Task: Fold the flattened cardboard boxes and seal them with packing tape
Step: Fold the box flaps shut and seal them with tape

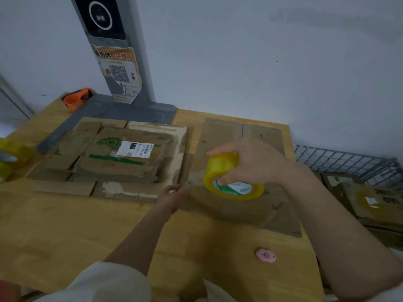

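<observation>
My right hand [250,164] gripped the yellow tape roll [231,177], fingers curled over its outer band and a fingertip hooked into the core. The roll was held tilted just above the folded cardboard box [237,205], which lay on the right half of the wooden table [65,225].

My left hand [174,197] was at the box's left edge, fingers curled and pinched together there. The picture was too blurred for me to tell whether they pinched the tape's free end or the cardboard itself.

A stack of flattened cardboard boxes [117,158] lay to the left of the box, just beside it. The top sheet carried a white shipping label [135,149] and green print.

Other items in view:
- A pink cutter [266,255] lay on the table near the front edge, well apart from the box.
- A second yellow tape roll [11,158] sat at the far left edge of the table.
- An orange tape dispenser [76,99] stood at the back left corner.
- A grey stand [122,68] bearing a QR-code poster rose against the wall behind the stack.
- A wire basket [349,160] holding more cardboard stood to the right of the table.
</observation>
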